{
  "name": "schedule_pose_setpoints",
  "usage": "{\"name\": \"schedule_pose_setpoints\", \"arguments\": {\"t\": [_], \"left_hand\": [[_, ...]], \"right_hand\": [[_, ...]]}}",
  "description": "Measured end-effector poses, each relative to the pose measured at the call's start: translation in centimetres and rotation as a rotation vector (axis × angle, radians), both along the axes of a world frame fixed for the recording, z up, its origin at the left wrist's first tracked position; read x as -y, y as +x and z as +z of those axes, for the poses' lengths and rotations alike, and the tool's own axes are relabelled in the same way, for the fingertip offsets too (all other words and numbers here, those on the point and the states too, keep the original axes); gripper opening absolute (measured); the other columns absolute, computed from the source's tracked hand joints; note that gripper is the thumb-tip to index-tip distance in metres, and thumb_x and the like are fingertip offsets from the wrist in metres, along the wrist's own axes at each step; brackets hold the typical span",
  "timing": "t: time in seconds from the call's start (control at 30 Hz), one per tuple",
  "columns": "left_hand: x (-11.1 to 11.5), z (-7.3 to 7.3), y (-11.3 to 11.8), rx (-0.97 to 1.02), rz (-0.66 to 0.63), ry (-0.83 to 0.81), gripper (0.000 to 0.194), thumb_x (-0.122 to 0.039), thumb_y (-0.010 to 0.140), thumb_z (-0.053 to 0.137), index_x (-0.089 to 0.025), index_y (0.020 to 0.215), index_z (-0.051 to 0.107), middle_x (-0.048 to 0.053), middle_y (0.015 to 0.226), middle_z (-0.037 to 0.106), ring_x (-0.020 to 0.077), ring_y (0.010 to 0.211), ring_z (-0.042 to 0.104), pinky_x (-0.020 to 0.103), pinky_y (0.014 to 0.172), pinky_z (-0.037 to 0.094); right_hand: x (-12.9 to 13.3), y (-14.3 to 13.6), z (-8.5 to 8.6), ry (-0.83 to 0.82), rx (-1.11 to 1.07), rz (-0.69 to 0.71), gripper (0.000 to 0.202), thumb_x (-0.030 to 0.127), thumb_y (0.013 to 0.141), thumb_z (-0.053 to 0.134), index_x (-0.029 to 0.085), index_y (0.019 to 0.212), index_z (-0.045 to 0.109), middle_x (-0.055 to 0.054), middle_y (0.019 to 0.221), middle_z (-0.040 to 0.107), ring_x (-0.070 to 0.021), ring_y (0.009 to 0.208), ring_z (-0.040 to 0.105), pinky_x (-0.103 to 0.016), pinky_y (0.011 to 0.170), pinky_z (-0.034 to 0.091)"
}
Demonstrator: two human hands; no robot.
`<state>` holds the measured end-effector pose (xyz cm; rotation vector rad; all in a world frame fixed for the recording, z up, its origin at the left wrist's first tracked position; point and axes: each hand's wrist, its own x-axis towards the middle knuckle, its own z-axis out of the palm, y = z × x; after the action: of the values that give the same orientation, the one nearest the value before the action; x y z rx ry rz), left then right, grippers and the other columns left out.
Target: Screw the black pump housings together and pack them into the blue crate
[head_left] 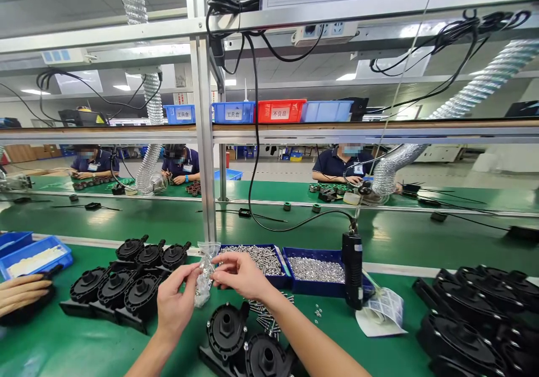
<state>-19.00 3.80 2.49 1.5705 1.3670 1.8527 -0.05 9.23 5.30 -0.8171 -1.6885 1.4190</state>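
Note:
A clear plastic bag (202,293) with small shiny pieces in it hangs between my two hands. My left hand (179,301) pinches its left side between thumb and fingers. At the upper right of the bag, my right hand (240,273) has its thumb and fingertips closed together on the plastic. Below my hands stand round black pump housings (227,329) on a black holder, partly behind my right forearm. Loose screws (265,316) lie on the green mat beside them. Just behind is a blue bin of screws (256,259).
A second blue bin (315,290) holds small metal nuts. A black electric screwdriver (352,270) hangs before it, near a crumpled paper (382,312). Black housings stand left (141,293) and right (463,338). Another person's hand (23,293) is at the far left. A metal post (204,141) rises ahead.

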Motion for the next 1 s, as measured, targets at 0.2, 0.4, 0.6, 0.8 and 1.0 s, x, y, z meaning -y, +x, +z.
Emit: {"name": "schedule_pose_setpoints", "arguments": {"t": [0.2,0.4,0.6,0.8,1.0], "left_hand": [[-1.7,1.9,-5.3,-0.269,0.282,0.035,0.025,-0.044,0.094,0.067,-0.025,0.101,0.081,0.011,0.108,0.082,0.0313,0.103,0.075,0.037,0.1,0.052],[-4.3,1.9,-12.5,-0.254,0.233,-0.539,0.033,-0.055,0.069,0.068,-0.023,0.077,0.072,0.013,0.081,0.078,0.0342,0.084,0.071,0.039,0.08,0.049],[-2.1,2.4,-8.9,-0.259,-0.208,-0.604,0.037,-0.059,0.068,0.072,-0.023,0.069,0.065,0.004,0.071,0.07,0.0235,0.073,0.062,0.03,0.071,0.044],[0.3,2.7,-3.5,-0.345,-0.519,-0.626,0.038,-0.057,0.085,0.067,-0.022,0.073,0.062,0.003,0.072,0.066,0.0204,0.072,0.055,0.028,0.069,0.039],[-0.3,1.9,-2.0,-0.188,-0.571,-0.615,0.056,-0.074,0.079,0.076,-0.019,0.075,0.069,0.004,0.071,0.067,0.0191,0.071,0.053,0.028,0.069,0.037]], "right_hand": [[2.4,3.1,3.8,0.309,0.31,0.146,0.02,0.02,0.082,0.073,0.02,0.095,0.088,-0.006,0.092,0.085,-0.0216,0.083,0.077,-0.029,0.075,0.057],[7.0,3.8,6.0,0.695,0.946,0.38,0.028,0.01,0.077,0.066,0.025,0.087,0.087,-0.003,0.086,0.085,-0.0239,0.077,0.077,-0.03,0.067,0.049],[8.7,1.6,5.3,0.884,1.178,0.382,0.004,0.017,0.077,0.076,0.019,0.076,0.079,-0.009,0.079,0.082,-0.024,0.063,0.071,-0.033,0.053,0.035],[10.0,0.0,3.4,1.013,1.206,0.408,0.003,0.016,0.078,0.081,0.015,0.08,0.081,-0.011,0.078,0.08,-0.0247,0.064,0.071,-0.034,0.052,0.04],[9.0,1.2,4.4,0.923,1.138,0.404,0.007,0.021,0.084,0.08,0.023,0.089,0.083,-0.003,0.08,0.083,-0.0234,0.069,0.074,-0.032,0.051,0.038]]}}
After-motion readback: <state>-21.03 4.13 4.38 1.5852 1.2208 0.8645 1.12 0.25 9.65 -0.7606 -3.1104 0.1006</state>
